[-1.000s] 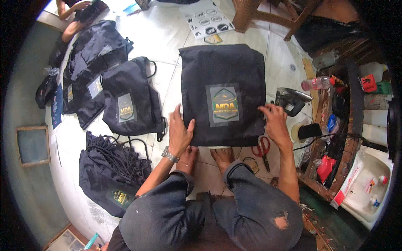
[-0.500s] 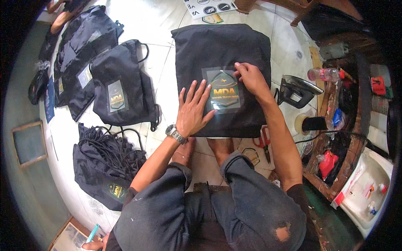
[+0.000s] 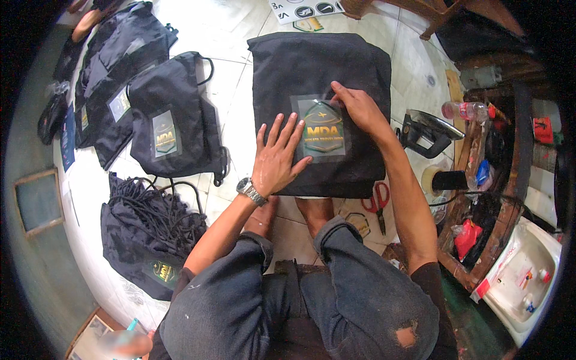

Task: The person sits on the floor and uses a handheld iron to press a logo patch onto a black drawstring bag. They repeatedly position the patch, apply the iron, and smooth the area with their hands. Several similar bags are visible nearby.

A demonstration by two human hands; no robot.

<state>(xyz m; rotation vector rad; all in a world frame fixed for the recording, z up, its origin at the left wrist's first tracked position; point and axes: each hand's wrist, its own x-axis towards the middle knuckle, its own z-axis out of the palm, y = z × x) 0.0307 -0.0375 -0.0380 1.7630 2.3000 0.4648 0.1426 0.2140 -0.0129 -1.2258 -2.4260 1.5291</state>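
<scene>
A black fabric drawstring bag (image 3: pixel 270 72) lies flat in front of me. A clear transfer film (image 3: pixel 333 153) with a gold and green shield print (image 3: pixel 323 131) rests on it. My left hand (image 3: pixel 279 147), wearing a metal wristwatch (image 3: pixel 251 191), is spread flat on the bag, its fingertips and thumb by the film's left edge. My right hand (image 3: pixel 357 108) is at the film's upper right corner, index finger and thumb bent toward it in a pinch. The fingers partly hide that corner, so how much film they grip is hard to see.
Several black printed bags (image 3: pixel 165 96) lie at the left, with a corded pile (image 3: pixel 147 240) nearer me. At the right are an iron (image 3: pixel 427 133), red-handled scissors (image 3: pixel 378 204), a tape roll (image 3: pixel 431 178), a bottle (image 3: pixel 465 111) and a white basin (image 3: pixel 519 279). Another person's blurred hand (image 3: pixel 123 346) shows lower left.
My right hand has shifted slightly up and left at the film's corner. My left hand stays flat on the bag. The whole view has moved a little.
</scene>
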